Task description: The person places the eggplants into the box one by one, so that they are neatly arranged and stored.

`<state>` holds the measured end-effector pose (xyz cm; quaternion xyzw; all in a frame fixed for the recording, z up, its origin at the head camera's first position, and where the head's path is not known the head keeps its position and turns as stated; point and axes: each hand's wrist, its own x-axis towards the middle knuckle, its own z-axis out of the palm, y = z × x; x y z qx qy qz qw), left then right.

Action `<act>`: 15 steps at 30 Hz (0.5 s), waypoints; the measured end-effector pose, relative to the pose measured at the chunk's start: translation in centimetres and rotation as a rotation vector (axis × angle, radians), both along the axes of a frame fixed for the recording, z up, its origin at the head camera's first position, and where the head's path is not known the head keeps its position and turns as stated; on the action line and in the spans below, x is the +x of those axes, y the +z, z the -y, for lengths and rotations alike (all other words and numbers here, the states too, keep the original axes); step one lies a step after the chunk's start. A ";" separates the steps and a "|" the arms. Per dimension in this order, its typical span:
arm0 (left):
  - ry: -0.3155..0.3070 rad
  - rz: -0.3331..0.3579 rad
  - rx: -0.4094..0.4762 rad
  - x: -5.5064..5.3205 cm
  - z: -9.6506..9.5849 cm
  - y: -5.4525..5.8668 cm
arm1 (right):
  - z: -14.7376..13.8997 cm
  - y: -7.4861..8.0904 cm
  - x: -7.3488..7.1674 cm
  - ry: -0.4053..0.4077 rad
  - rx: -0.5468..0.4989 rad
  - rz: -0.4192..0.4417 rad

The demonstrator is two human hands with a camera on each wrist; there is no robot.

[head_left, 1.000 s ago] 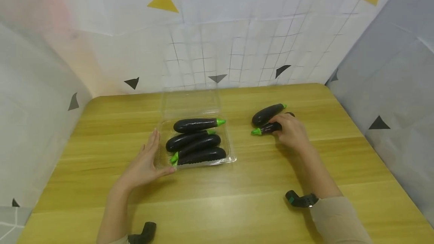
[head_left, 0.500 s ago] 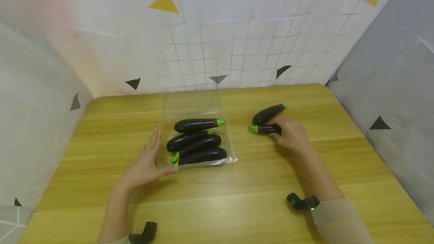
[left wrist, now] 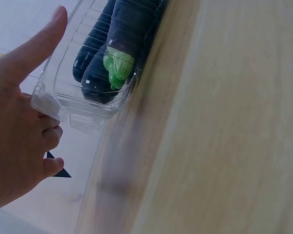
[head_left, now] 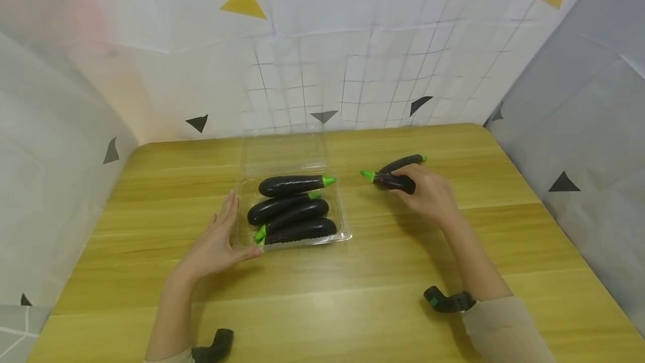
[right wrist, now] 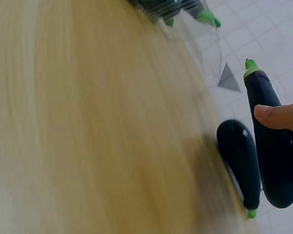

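My right hand (head_left: 428,192) grips a dark eggplant (right wrist: 276,156) with a green stem, held above the table. In the right wrist view the thumb lies across its side. Behind it, a second eggplant (head_left: 403,162) rests on the table, partly hidden in the head view. A clear plastic clamshell box (head_left: 344,223) stands left of centre with its lid folded back, holding several eggplants (head_left: 297,214). The topmost eggplant (head_left: 289,185) has its stem at the box's right side. My left hand (head_left: 214,245) touches the box's left end, thumb at the front corner and fingers extended along the side.
The transparent lid (head_left: 284,150) lies toward the back of the wooden table (head_left: 322,307). A white wall sheet (head_left: 322,60) with grid lines and triangles rises behind, and grey-white side panels (head_left: 594,144) flank the table.
My right hand has lifted the eggplant off the table and moved it slightly left and back, turning its stem toward the box. The left hand and the box have stayed in place.
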<state>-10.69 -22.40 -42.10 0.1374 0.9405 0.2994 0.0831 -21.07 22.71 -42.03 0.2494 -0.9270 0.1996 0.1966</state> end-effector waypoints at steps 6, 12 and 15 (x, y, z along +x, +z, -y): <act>0.000 0.004 0.014 -0.1 0.1 0.1 | 1.5 1.7 0.5 0.027 -0.026 -0.050; 0.000 0.005 0.011 -0.1 0.0 0.2 | 2.4 2.7 1.0 0.048 -0.018 -0.090; 0.000 0.008 0.009 0.0 0.0 0.2 | 2.6 2.7 1.1 0.060 -0.020 -0.102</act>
